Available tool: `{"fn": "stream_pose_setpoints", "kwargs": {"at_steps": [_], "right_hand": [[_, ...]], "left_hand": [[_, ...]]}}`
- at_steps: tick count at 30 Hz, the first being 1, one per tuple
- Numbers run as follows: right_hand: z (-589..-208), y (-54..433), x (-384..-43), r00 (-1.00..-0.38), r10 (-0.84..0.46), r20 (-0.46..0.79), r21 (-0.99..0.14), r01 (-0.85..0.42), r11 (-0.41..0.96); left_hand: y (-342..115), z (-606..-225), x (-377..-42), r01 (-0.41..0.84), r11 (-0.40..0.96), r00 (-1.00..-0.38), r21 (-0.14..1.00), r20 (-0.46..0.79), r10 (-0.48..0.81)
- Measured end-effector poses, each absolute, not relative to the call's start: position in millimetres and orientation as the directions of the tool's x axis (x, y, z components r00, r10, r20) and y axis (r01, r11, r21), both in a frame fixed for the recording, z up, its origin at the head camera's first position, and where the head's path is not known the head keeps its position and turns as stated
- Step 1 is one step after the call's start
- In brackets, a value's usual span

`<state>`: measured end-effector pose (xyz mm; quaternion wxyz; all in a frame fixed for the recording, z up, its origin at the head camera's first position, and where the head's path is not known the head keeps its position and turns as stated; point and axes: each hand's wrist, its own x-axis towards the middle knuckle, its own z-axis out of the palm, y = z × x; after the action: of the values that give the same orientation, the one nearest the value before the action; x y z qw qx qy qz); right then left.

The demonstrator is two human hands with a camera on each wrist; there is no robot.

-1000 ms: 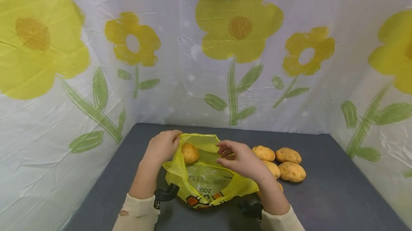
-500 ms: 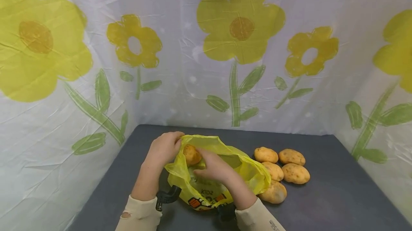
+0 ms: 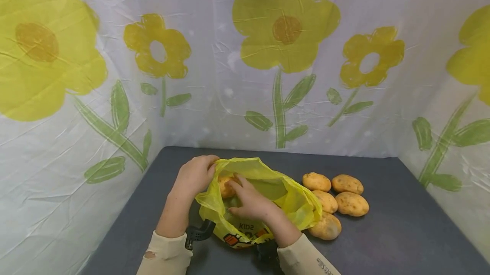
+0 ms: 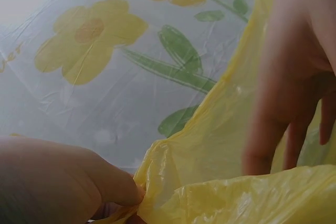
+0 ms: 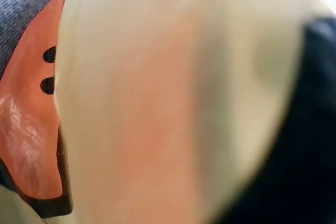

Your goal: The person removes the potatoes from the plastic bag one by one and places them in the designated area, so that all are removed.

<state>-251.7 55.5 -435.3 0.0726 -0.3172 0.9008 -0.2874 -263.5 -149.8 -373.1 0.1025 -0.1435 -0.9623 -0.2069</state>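
A yellow plastic bag (image 3: 273,180) with printed lettering stands with its mouth open in the middle of the table. My left hand (image 3: 194,176) pinches its left rim between thumb and fingers, plainly seen in the left wrist view, where the hand (image 4: 68,182) is at the lower left. My right hand (image 3: 252,201) reaches inside the bag, its fingertips touching a potato (image 3: 224,188) near the left wall while the thumb stands apart. Bag plastic (image 5: 152,108) with orange print fills the right wrist view, much of it blurred; no fingers can be made out clearly there.
Several loose potatoes (image 3: 352,204) lie together on the dark grey table (image 3: 398,232), right of the bag. The nearest potato (image 3: 326,227) is up against the bag's right edge. A flower-printed curtain (image 3: 214,109) encloses the table's back and sides.
My right hand has moved left from above the bag's mouth down into it, to the potato. The bag's right side has opened wider. My left hand keeps its hold on the rim.
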Motion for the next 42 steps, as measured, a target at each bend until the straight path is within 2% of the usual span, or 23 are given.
{"fn": "stream_pose_setpoints", "kwargs": {"at_steps": [3,7,11,19,26,33,42], "right_hand": [[-434.9,55.7,-252.1,-0.773,-0.628,0.09,-0.566,-0.559,0.606],[-432.7,58.2,-252.0,-0.786,-0.605,0.124,-0.539,-0.565,0.625],[-430.6,62.5,-252.2,-0.806,-0.584,0.096,-0.515,-0.542,0.664],[-426.7,66.9,-254.7,-0.776,-0.631,-0.008,-0.567,-0.516,0.641],[-422.0,75.1,-255.9,-0.776,-0.63,0.009,-0.566,-0.523,0.637],[-400.4,95.6,-252.3,-0.79,-0.613,0.0,-0.639,-0.472,0.608],[-365.1,124.0,-227.1,-0.814,-0.581,0.02,-0.626,-0.463,0.628]], "left_hand": [[-149.4,-372.3,-262.5,0.318,0.871,-0.939,0.375,0.255,0.233],[-149.2,-371.5,-261.5,0.313,0.869,-0.94,0.383,0.253,0.227],[-148.3,-371.3,-261.7,0.315,0.873,-0.939,0.373,0.256,0.229],[-146.5,-370.8,-261.9,0.321,0.874,-0.936,0.366,0.265,0.233],[-145.4,-370.6,-262.9,0.322,0.874,-0.937,0.363,0.257,0.238],[-145.7,-370.0,-262.7,0.325,0.873,-0.936,0.363,0.258,0.241],[-147.3,-373.7,-262.7,0.317,0.876,-0.939,0.364,0.251,0.236]]}}
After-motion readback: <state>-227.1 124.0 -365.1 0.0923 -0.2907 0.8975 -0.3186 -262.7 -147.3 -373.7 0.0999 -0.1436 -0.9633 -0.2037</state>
